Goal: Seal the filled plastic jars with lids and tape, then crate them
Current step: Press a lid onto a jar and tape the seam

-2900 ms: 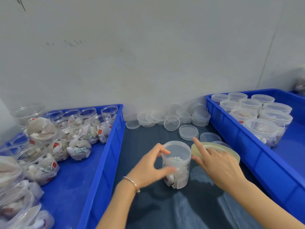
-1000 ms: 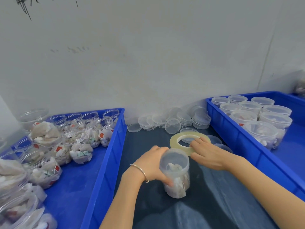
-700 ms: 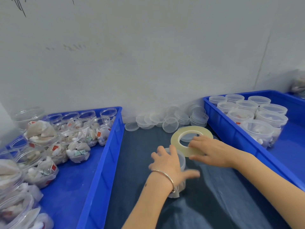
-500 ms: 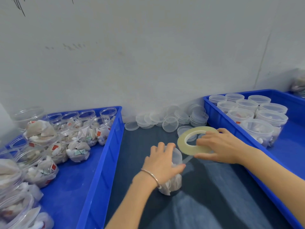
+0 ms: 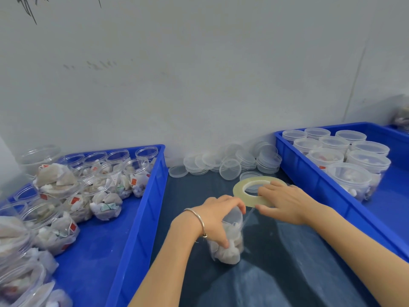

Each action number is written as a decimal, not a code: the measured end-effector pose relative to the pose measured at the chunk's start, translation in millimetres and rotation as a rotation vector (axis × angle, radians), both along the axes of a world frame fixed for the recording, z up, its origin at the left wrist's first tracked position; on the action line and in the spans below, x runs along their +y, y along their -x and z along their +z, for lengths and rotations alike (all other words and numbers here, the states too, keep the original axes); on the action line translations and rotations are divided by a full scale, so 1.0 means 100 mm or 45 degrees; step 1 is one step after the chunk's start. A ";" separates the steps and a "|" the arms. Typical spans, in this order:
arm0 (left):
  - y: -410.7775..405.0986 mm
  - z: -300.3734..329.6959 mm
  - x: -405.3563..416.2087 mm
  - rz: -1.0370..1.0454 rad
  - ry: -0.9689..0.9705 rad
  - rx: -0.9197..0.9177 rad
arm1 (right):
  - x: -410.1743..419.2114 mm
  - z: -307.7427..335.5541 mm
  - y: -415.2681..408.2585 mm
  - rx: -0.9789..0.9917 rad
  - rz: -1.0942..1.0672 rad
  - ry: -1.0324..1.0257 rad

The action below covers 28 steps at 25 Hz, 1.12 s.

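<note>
At lower centre of the frame, the left hand [image 5: 215, 214] is gripping a lidded jar [image 5: 229, 238] on the dark worktop [image 5: 276, 273] while the right hand [image 5: 285, 203] is holding the tape roll [image 5: 240, 187] and drawing a strip toward the lid, so taping is probably underway and wrapping the seam comes next.

Dark table [image 5: 276, 280]: two blue crates [image 5: 141, 218] [image 5: 314, 185], loose lids [image 5: 230, 161], jar [image 5: 230, 242].

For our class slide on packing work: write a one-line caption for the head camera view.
Left hand steadies a filled jar while the right hand holds a tape roll beside it.
</note>
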State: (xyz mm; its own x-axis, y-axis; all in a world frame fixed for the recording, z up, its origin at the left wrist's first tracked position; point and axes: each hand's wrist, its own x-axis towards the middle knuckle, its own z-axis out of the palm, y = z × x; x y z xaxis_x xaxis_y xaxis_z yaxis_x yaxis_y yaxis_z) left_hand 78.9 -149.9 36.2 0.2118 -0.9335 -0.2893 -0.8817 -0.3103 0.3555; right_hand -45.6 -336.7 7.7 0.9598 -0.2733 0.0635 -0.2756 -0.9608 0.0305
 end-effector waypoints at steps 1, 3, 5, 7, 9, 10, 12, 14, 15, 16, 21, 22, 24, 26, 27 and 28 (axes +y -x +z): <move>0.03 -0.01 -0.03 -0.009 -0.010 0.001 | 0.05 0.00 -0.03 -0.003 -0.002 0.000; 0.04 0.00 -0.05 0.028 -0.041 0.040 | 0.13 0.00 -0.08 -0.004 -0.018 0.007; 0.03 0.02 -0.05 0.058 -0.082 0.061 | 0.17 0.01 -0.09 -0.005 -0.034 0.008; 0.05 0.03 -0.06 0.056 -0.099 0.034 | 0.18 0.03 -0.09 0.034 -0.048 -0.009; 0.12 0.01 -0.08 0.064 -0.091 -0.024 | 0.18 0.04 -0.06 0.070 -0.070 -0.059; 0.15 -0.01 -0.09 0.057 -0.077 -0.071 | 0.18 0.04 -0.05 0.066 -0.082 -0.088; 0.19 -0.06 -0.10 0.063 -0.035 -0.135 | 0.19 0.03 -0.04 0.035 -0.107 -0.124; 0.26 -0.12 -0.11 0.169 0.038 -0.116 | 0.21 0.00 -0.03 0.015 -0.114 -0.116; 0.32 -0.16 -0.12 0.254 0.109 -0.111 | 0.21 -0.02 -0.03 0.012 -0.105 -0.102; 0.37 -0.22 -0.14 0.343 0.209 -0.139 | 0.21 -0.03 -0.04 0.011 -0.091 -0.090; 0.31 -0.28 -0.13 0.556 0.512 -0.020 | 0.14 -0.01 -0.03 -0.035 -0.028 -0.085; 0.23 -0.22 -0.11 0.514 0.475 0.031 | 0.10 0.01 -0.02 -0.034 -0.021 -0.061; 0.10 -0.12 -0.07 0.384 0.387 0.075 | 0.06 0.03 0.00 0.014 -0.018 -0.029; 0.07 -0.09 -0.04 0.317 0.301 0.106 | 0.09 0.01 -0.02 0.041 -0.020 -0.029; 0.07 -0.10 -0.03 0.332 0.258 0.101 | 0.13 -0.01 -0.05 0.029 -0.020 -0.031; 0.09 -0.12 -0.04 0.361 0.221 0.073 | 0.18 -0.03 -0.08 0.005 -0.024 -0.023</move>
